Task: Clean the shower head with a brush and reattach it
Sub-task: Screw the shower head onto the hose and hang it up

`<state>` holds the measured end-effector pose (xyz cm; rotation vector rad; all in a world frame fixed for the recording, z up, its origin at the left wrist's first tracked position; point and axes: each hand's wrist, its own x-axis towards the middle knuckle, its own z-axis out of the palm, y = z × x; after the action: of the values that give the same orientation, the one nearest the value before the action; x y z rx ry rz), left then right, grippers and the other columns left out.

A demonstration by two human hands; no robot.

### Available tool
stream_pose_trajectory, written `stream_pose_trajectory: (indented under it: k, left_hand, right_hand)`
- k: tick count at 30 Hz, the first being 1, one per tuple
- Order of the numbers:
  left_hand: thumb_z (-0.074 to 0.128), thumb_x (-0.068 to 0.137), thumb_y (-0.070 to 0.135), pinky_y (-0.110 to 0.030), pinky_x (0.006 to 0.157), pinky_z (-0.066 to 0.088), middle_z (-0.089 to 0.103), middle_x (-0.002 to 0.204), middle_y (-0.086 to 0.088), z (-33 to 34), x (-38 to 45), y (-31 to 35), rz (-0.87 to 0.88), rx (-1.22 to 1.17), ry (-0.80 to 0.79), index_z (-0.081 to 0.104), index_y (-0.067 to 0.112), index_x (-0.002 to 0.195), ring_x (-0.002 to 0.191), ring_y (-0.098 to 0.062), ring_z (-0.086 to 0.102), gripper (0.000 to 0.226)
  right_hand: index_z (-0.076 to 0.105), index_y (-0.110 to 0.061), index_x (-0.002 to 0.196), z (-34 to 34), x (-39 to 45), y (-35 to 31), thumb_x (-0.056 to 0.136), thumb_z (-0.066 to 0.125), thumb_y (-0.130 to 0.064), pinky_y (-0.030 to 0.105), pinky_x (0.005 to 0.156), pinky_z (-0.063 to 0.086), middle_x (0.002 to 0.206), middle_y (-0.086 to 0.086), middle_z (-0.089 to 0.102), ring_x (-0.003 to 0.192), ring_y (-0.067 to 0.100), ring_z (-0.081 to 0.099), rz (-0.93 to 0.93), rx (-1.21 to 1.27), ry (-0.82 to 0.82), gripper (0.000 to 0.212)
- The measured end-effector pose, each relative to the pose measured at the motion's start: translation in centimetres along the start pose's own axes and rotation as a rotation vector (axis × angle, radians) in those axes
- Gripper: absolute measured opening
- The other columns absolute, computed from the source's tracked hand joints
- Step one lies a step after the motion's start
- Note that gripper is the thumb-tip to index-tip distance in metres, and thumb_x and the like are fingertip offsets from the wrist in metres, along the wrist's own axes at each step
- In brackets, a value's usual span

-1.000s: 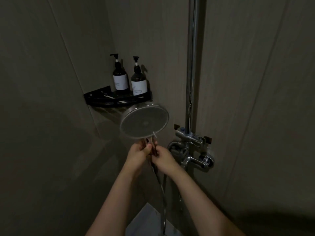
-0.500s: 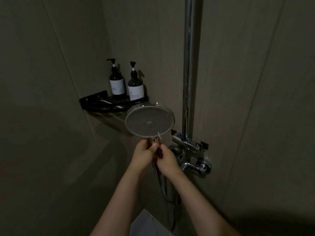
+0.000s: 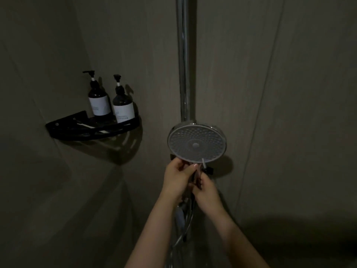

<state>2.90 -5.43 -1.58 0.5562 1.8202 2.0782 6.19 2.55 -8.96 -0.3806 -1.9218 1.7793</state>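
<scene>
1. Two hands are raised in front of the chrome riser pipe, close together under the shower head.
2. The shower head is held with its round nozzle face turned toward the camera, directly above both hands and overlapping the lower end of the riser pipe.
3. The handle below the face is gripped by the left hand, whose fingers are curled round it just under the rim.
4. The right hand is curled against the same handle slightly lower, touching the left hand; what exactly is pinched by it cannot be told in the dim light.
5. A thin pale stick, possibly the brush, is seen rising from between the hands onto the lower edge of the face.
6. The hose is seen hanging below the hands, between the forearms.
7. Two pump bottles are stood side by side on a black corner shelf, well apart to the left.
</scene>
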Motion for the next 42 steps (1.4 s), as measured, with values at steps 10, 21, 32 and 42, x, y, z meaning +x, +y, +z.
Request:
stream_pose_trajectory:
  k: [10,21,32,42]
  left_hand:
    - [0.055,0.086,-0.006,-0.01,0.067,0.048,0.064,0.092,-0.003,4.7,2.3,3.6,0.109,0.04,-0.168,0.062,0.003,0.108,0.082,-0.009,0.06,0.025]
    - [0.056,0.086,-0.007,-0.01,0.071,0.047,0.062,0.103,-0.007,4.9,4.5,7.2,0.233,0.016,-0.193,0.059,-0.003,0.115,0.095,-0.013,0.057,0.029]
    - [0.053,0.088,-0.004,-0.025,0.09,0.045,0.062,0.103,-0.002,3.8,5.9,8.5,0.261,-0.074,-0.166,0.058,0.013,0.103,0.099,-0.012,0.057,0.023]
    - [0.051,0.089,-0.006,-0.016,0.087,0.042,0.059,0.111,-0.007,3.2,6.8,6.8,0.235,0.034,-0.152,0.054,0.0,0.119,0.104,-0.014,0.055,0.031]
  right_hand:
    - [0.05,-0.021,0.118,-4.8,0.7,-4.4,0.087,0.052,0.01,0.012,0.084,0.05,0.106,-0.009,0.062,0.102,0.005,0.06,-0.07,0.018,0.123,0.043]
    - [0.049,-0.019,0.061,-5.5,1.7,-1.6,0.082,0.064,-0.005,0.024,0.063,0.038,0.061,-0.003,0.051,0.062,0.011,0.049,0.23,-0.497,0.172,0.03]
    - [0.057,-0.014,0.064,-3.7,2.8,0.4,0.087,0.061,-0.006,0.016,0.044,0.038,0.055,0.001,0.056,0.047,0.009,0.05,0.249,-0.103,0.387,0.024]
    - [0.05,-0.011,0.074,-2.6,2.9,3.1,0.092,0.048,0.003,0.013,0.033,0.035,0.064,0.006,0.054,0.033,0.001,0.05,0.47,0.004,0.299,0.023]
